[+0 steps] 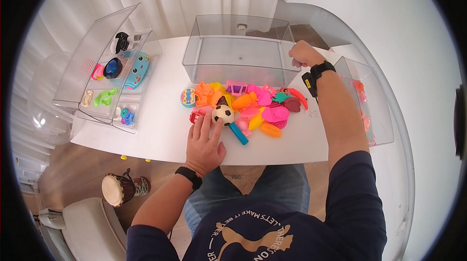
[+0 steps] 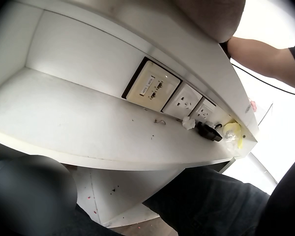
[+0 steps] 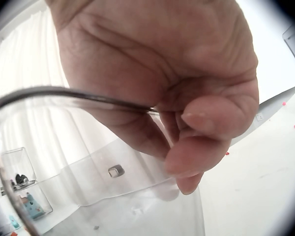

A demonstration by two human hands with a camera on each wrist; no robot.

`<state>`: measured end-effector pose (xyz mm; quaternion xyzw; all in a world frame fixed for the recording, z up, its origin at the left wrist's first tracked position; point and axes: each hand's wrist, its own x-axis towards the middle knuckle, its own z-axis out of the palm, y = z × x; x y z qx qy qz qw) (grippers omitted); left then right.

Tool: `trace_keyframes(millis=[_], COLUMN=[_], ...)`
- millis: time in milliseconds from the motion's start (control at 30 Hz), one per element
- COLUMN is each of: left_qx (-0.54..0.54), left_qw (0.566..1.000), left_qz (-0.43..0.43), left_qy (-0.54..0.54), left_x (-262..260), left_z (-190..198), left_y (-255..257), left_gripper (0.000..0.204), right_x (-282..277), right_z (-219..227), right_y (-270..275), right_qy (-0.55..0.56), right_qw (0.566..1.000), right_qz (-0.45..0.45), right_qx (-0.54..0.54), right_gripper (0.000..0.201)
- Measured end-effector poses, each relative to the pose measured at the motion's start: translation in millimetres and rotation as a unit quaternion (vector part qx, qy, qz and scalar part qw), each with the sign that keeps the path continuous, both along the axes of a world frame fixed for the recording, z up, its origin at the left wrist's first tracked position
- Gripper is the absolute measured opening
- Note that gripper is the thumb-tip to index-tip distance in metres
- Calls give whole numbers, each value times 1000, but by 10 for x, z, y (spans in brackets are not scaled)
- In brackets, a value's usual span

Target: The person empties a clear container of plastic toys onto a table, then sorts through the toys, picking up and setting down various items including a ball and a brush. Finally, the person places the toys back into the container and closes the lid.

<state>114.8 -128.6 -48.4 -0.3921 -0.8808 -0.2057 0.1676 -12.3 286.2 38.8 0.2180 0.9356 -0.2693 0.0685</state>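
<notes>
My right hand (image 1: 307,54) grips the right-hand rim of a clear plastic bin (image 1: 233,74) at the back of the table. In the right wrist view, the fingers curl over the bin's rim (image 3: 64,92). My left hand (image 1: 203,148) reaches over the near edge of a toy pile, fingers extended, fingertips right at a small soccer ball (image 1: 223,114). Beside the ball lies a blue stick-shaped toy (image 1: 239,133). Around it are an orange toy (image 1: 244,100), a red pepper-shaped toy (image 1: 298,98), a round patterned toy (image 1: 188,97) and several pink pieces. The left wrist view does not show the left hand's fingers.
A clear compartment organizer (image 1: 104,100) with toys stands at the left, another clear bin (image 1: 372,110) at the right. Below the white tabletop, a shelf (image 2: 88,118) has wall sockets (image 2: 186,101). A small drum (image 1: 116,190) and a pale chair (image 1: 90,229) stand on the floor.
</notes>
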Motion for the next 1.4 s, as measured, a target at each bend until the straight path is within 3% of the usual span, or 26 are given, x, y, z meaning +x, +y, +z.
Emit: trace_keyframes(millis=[233, 367, 467, 567, 667, 767, 833, 933, 1200, 1400], left_qx=[8, 5, 8, 21, 22, 17, 16, 25, 36, 46], left_qw=[1000, 1000, 1000, 1000, 1000, 1000, 1000, 1000, 999, 999], left_qz=[-4, -2, 2, 3, 4, 4, 6, 3, -1, 2], left_qy=[-5, 2, 4, 6, 9, 12, 16, 10, 5, 7], left_x=[4, 0, 3, -8, 8, 9, 6, 7, 6, 18], left_z=[24, 18, -5, -7, -41, -73, -71, -82, -74, -54], left_y=[0, 0, 0, 4, 5, 4, 3, 7, 6, 1], left_gripper=[68, 68, 67, 67, 67, 68, 68, 68, 68, 66], right_x=[86, 286, 635, 1206, 1694, 1919, 1922, 1857, 1526, 1506], right_z=[90, 265, 324, 426, 138, -273, -566, -652, -478, -488], right_y=[-36, -47, -72, -302, -435, -309, -194, -170, -371, -322], right_qy=[3, 121, 303, 280, 291, 225, 202, 148, 15, 12], right_qw=[998, 990, 947, 944, 956, 974, 979, 987, 985, 989], right_qz=[-37, -69, -80, -75, 13, 36, 15, 6, -3, -23], right_qx=[-43, -37, -68, -160, -29, -7, 21, 65, 173, 146], right_gripper=[39, 46, 43, 37, 32, 31, 33, 35, 25, 23])
